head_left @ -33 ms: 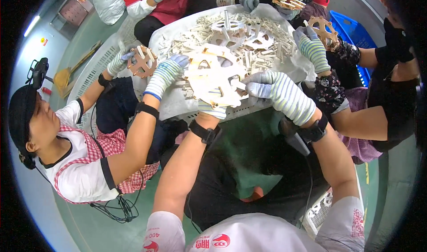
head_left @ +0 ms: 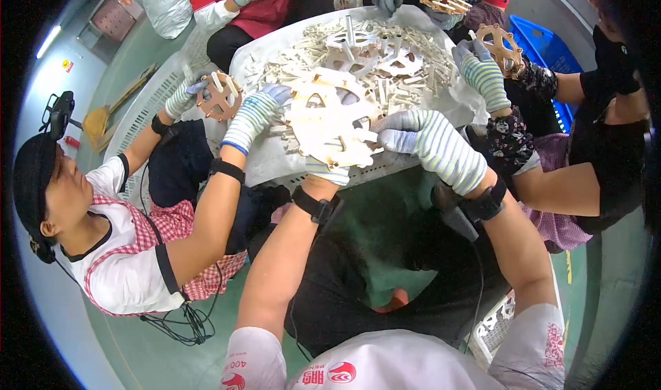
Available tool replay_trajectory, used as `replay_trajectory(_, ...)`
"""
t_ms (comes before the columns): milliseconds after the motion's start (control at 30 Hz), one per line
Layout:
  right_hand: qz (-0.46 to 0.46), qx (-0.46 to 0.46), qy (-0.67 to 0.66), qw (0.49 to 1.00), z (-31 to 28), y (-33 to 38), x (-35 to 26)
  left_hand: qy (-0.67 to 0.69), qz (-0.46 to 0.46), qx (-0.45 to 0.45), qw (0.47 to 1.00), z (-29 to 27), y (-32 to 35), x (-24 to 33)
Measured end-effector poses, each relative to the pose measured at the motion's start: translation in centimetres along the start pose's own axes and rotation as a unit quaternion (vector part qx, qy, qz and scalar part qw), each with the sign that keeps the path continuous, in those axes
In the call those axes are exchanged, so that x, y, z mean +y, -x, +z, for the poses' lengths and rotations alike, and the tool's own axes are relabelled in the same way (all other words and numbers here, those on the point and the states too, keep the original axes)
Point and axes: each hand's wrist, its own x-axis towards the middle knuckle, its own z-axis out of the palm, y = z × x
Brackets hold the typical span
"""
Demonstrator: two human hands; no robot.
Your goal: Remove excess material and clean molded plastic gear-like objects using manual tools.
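Note:
My left hand [head_left: 329, 172], in a striped knit glove, grips a round, spoked metal plate [head_left: 323, 125] from below; the plate mostly covers its fingers. Glare washes out much of the plate's surface. At the plate's right edge, my right hand [head_left: 432, 144], gloved the same way, has thumb and forefinger pinched on a small pale strip [head_left: 367, 136]. The strip meets the plate's rim; whether it sits in a slot I cannot tell. Behind the plate, a heap of pale strips [head_left: 430, 63] and several similar spoked plates [head_left: 401, 61] lie on a white-lined table [head_left: 258, 163].
At left, a person [head_left: 131, 252] in a checked apron holds a copper-coloured spoked plate [head_left: 219, 96]. Another worker's gloved hand [head_left: 484, 80] at right is by a similar plate [head_left: 500, 46]. More workers sit across the table. A blue crate [head_left: 547, 49] stands at right.
My right fingertips have shifted slightly left, and the small strip is closer in against the plate's rim. My left hand and the plate stay nearly in place.

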Motion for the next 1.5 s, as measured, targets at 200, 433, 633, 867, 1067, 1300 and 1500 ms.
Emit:
replay_trajectory(200, -0.187, 0.035, 0.12, 0.974, 0.7, -1.8, 1.7, -0.007, -0.003, -0.013, 1.0, -0.7, 0.4, -0.6)
replay_trajectory(433, -0.056, 0.07, -0.017, 0.996, -1.5, -0.7, 1.0, 0.006, -0.002, -0.019, 1.0, -0.4, -0.4, -0.8)
replay_trajectory(633, -0.135, 0.357, 0.418, 0.825, -9.5, -3.8, 4.0, -0.002, -0.027, -0.009, 1.0, -1.3, -0.5, -1.5)
replay_trajectory(867, 0.042, 0.355, 0.646, 0.675, -11.6, -8.0, 9.8, -0.018, -0.037, -0.02, 0.999, -2.4, 0.7, -2.1)
replay_trajectory(1067, 0.021, 0.357, 0.656, 0.664, -12.7, -8.6, 10.3, -0.012, -0.029, -0.021, 0.999, -2.5, 0.7, -1.7)
replay_trajectory(1300, -0.047, 0.389, 0.603, 0.695, -10.2, -5.5, 6.0, -0.003, 0.011, -0.022, 1.0, -1.6, -0.3, -0.6)
replay_trajectory(1500, -0.159, 0.328, 0.536, 0.762, -5.5, -3.5, 1.8, 0.021, 0.048, -0.018, 0.998, 0.4, -1.6, 1.4)
